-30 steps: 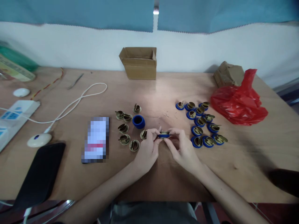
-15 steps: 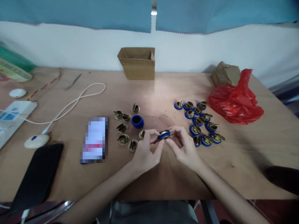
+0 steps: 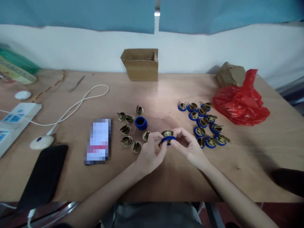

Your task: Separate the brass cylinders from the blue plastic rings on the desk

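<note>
Between both hands is a round brass fitting [image 3: 168,133] with a blue ring [image 3: 169,138] around it. My left hand [image 3: 151,152] pinches its left edge, while the fingers of my right hand [image 3: 188,146] grip it from the right. To the left lie several brass fittings without blue rings [image 3: 126,141], some with raised flaps. A short stack of blue rings [image 3: 141,123] stands beside them. Over on the right, several brass fittings with blue rings [image 3: 199,131] are grouped together. A few thin, hair-like bits [image 3: 168,116] lie behind my hands.
An open cardboard box [image 3: 143,69] stands against the wall. At the back right are a red plastic bag [image 3: 241,107] and a crumpled brown package [image 3: 230,75]. A lit phone [image 3: 98,141], a dark phone [image 3: 44,175], a white cable [image 3: 82,99] and a power strip [image 3: 17,122] occupy the left.
The held fitting has tilted, so its brass rim now stands up above the blue ring. Both hands remain on it. The whole view has shifted slightly.
</note>
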`<state>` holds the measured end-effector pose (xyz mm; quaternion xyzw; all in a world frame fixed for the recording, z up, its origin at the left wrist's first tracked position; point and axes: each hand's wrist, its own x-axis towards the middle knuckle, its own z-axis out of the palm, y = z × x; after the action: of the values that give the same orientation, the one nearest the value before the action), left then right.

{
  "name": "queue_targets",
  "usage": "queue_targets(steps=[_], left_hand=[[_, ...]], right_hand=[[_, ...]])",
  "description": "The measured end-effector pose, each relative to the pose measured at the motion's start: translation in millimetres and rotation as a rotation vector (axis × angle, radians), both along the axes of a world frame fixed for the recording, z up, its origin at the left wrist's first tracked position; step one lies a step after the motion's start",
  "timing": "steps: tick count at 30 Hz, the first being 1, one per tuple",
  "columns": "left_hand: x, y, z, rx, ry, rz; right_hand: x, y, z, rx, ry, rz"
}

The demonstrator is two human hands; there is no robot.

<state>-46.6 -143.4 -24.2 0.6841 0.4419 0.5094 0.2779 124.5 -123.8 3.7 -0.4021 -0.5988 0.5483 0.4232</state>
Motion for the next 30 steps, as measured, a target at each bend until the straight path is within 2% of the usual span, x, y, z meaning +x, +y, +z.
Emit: queue_targets(steps=[3, 7, 12, 16, 19, 23, 26, 30], left_hand=[[-0.5, 1.9, 0.3, -0.070, -0.033, 0.033], [-0.5, 2.3, -2.2, -0.144, -0.031, 0.004], [0.4, 1.0, -1.6, -0.123, -0.003, -0.080], [0.1, 0.1, -0.3, -0.274, 0.107, -0.132], [-0.5, -0.3, -0.1, -0.323, 0.308, -0.106], [-0.3, 0.0, 1.9, -0.282, 0.476, -0.029], [-0.3, 1.3, 4.8, -0.303, 0.512, 0.000], [-2.0, 3.3, 8.9, -0.348, 0.436, 0.008]], right_hand=[[3.6, 2.7, -1.3, -0.077, 0.062, -0.030], [8.6, 4.9, -8.7, -0.117, 0.148, -0.059], [11.9, 2.9, -9.6, -0.010, 0.076, -0.031], [10.9, 1.6, -3.0, 0.095, 0.010, -0.075], [9.7, 1.9, 0.6, 0.136, -0.022, -0.094], [8.5, 2.5, 1.4, 0.157, -0.056, -0.078], [7.6, 2.2, 1.1, 0.171, -0.076, -0.052], [6.0, 0.3, 1.5, 0.187, -0.102, -0.025]])
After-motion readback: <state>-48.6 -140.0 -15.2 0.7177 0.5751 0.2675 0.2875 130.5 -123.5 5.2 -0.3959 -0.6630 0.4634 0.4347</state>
